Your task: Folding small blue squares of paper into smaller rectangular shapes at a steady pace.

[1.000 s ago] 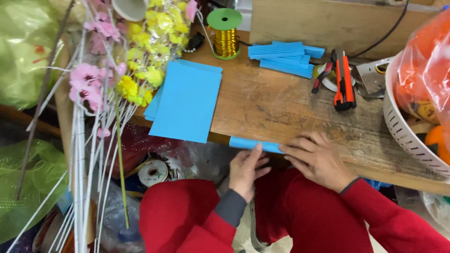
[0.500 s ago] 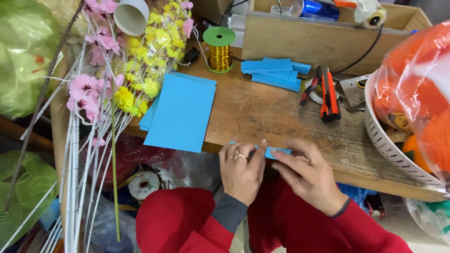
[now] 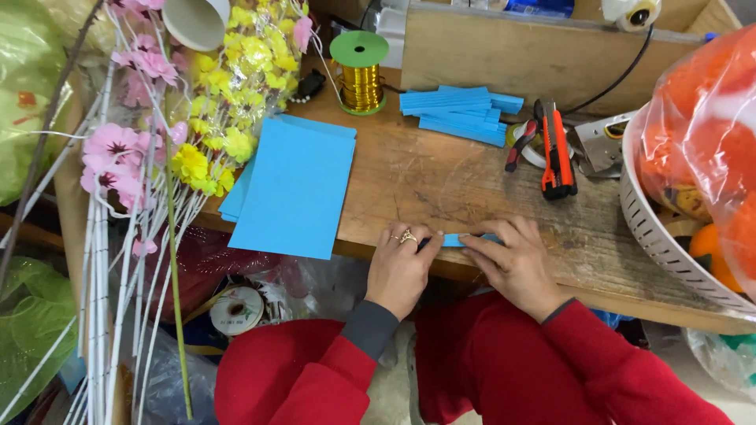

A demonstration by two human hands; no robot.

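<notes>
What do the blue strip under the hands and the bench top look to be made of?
Blue strip: probably paper or thin card, matte, flat, with a crisp straight edge; both hands cover most of it. Bench top: bare wood, unfinished and worn, with visible grain, scratches and dark stains.

We look down on a worn wooden bench (image 3: 472, 177), scratched and stained, its front edge running across the view. A plywood board (image 3: 535, 59) stands upright along the back of it. Beyond that we make out no wall or window. The light is even and soft, with faint shadows. Under the bench, clear plastic bags (image 3: 260, 275) crowd the floor, which is mostly hidden. At far left, green plastic (image 3: 27, 330) bulges up beside the bench.
</notes>
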